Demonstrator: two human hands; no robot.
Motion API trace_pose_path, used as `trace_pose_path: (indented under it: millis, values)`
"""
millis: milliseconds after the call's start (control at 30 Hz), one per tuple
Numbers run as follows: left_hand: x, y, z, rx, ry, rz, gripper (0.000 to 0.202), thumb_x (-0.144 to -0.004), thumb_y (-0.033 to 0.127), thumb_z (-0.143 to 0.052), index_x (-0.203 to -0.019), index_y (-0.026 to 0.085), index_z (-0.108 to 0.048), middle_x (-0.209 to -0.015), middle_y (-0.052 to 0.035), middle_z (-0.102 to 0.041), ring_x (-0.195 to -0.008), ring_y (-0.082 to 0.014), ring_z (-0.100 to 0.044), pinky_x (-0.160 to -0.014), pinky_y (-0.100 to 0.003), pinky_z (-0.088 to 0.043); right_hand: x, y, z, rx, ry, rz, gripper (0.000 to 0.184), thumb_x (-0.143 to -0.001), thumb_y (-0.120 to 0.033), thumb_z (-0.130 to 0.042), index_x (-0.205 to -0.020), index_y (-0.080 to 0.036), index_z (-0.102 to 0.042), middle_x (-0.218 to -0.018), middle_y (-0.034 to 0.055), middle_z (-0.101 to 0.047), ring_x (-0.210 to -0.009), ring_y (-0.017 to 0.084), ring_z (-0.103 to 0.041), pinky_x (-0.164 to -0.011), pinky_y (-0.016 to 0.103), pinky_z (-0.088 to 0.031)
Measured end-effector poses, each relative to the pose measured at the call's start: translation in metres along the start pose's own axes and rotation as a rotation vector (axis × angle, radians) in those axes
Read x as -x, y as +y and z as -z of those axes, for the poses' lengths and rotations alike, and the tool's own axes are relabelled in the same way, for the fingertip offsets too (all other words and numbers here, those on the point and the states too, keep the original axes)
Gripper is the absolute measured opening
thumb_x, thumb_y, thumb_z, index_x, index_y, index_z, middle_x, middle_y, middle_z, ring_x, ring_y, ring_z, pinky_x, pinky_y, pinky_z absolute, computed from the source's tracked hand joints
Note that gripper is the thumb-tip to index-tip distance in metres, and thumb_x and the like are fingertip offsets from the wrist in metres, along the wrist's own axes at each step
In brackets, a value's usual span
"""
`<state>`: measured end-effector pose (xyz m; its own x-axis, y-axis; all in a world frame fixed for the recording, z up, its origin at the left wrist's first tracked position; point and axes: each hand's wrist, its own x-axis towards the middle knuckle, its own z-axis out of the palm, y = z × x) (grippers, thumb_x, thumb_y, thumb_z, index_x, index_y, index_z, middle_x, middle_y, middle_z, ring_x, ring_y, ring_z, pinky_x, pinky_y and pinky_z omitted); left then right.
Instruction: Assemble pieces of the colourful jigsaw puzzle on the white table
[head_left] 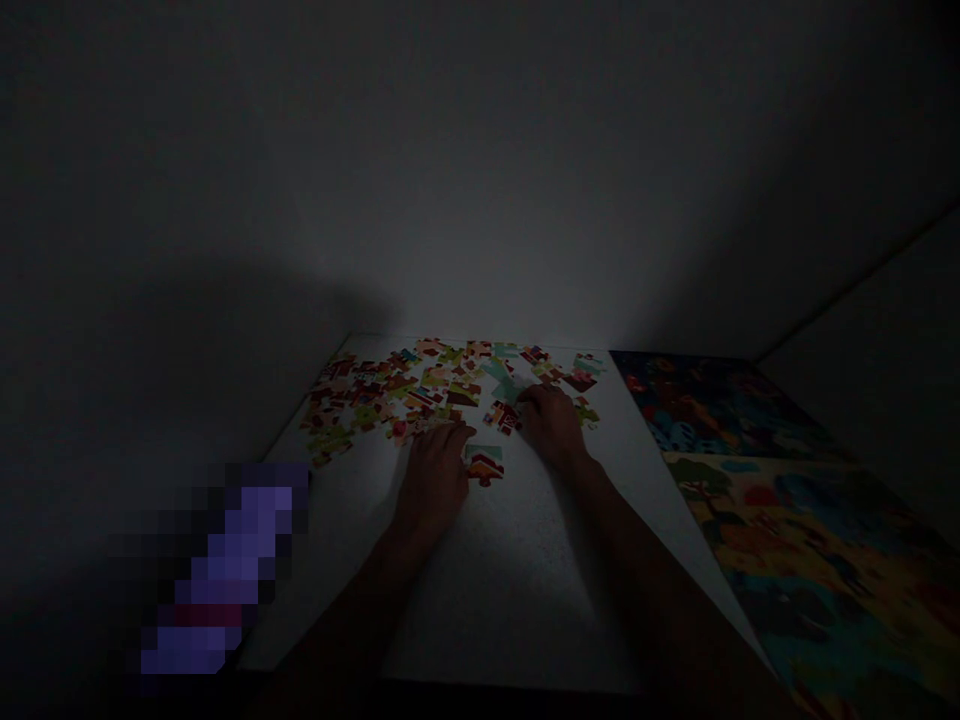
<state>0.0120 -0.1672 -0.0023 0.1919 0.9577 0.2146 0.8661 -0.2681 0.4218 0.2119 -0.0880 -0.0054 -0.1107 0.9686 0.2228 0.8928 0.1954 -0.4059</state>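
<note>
In dim light, my left hand (437,465) lies low over the white board with its fingers stretched forward, apart from one another, at the near edge of the loose jigsaw pieces. Just right of its thumb is a single jigsaw piece (485,465) in pale green, red and orange. My right hand (553,425) reaches into the pieces with curled fingers; their tips are dark, and whatever they pinch is hidden. Beside those fingertips sits a dark red and white piece (502,417). A pale green piece (501,380) lies just beyond them.
Many loose jigsaw pieces (364,385) spread over the far left of the white board (487,590). Colourful picture panels (802,550) adjoin its right side. A pale wall (480,200) rises behind. At lower left is a pixelated purple shape (232,570).
</note>
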Motion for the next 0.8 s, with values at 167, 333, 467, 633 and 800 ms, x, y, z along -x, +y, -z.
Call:
trace_pose_path:
  millis: [167,333,467,633,800]
  values:
    - [-0.002,0.003,0.001,-0.012,-0.003,0.01,0.057,-0.07,-0.008,-0.042,-0.115,0.021,-0.063,-0.123,-0.0067,-0.064,-0.122,-0.0259,-0.054,-0.108,-0.044,-0.041,0.01,-0.006,0.004,0.083,-0.035,0.044,0.028,-0.094,-0.031,-0.049,-0.11,-0.017,-0.068,-0.113,0.0107,-0.067,-0.107,0.024,-0.055,-0.093,0.034,-0.037]
    - [-0.003,0.003,0.004,0.014,0.032,-0.003,0.057,-0.069,-0.009,-0.042,-0.11,0.02,-0.066,-0.12,-0.0072,-0.066,-0.119,-0.025,-0.056,-0.107,-0.043,-0.041,0.019,-0.01,0.005,0.12,-0.055,0.078,0.038,-0.092,-0.047,-0.057,-0.114,-0.017,-0.064,-0.119,0.0131,-0.062,-0.114,0.027,-0.052,-0.097,0.036,-0.037]
    - [-0.003,0.004,0.006,0.029,0.044,-0.003,0.042,-0.072,-0.007,-0.044,-0.093,0.02,-0.068,-0.107,-0.0078,-0.068,-0.112,-0.024,-0.059,-0.103,-0.041,-0.043,0.019,-0.006,0.007,0.105,-0.079,0.112,0.042,-0.091,-0.052,-0.058,-0.113,-0.015,-0.063,-0.119,0.0142,-0.062,-0.114,0.027,-0.053,-0.097,0.037,-0.039]
    - [-0.003,0.003,0.003,0.035,0.049,0.006,0.026,-0.081,0.002,-0.047,-0.085,0.019,-0.067,-0.098,-0.0076,-0.067,-0.104,-0.0242,-0.059,-0.101,-0.04,-0.042,0.014,0.003,0.004,0.039,-0.072,0.134,0.037,-0.091,-0.048,-0.061,-0.112,-0.018,-0.066,-0.118,0.0129,-0.064,-0.114,0.025,-0.055,-0.098,0.036,-0.039]
    - [-0.003,0.004,0.001,-0.005,0.06,-0.028,0.021,-0.086,0.009,-0.05,-0.091,0.019,-0.068,-0.103,-0.0081,-0.065,-0.106,-0.0252,-0.057,-0.1,-0.041,-0.042,0.011,0.008,-0.001,0.004,-0.08,0.148,0.034,-0.091,-0.042,-0.06,-0.116,-0.021,-0.069,-0.122,0.0117,-0.065,-0.116,0.026,-0.055,-0.1,0.038,-0.037]
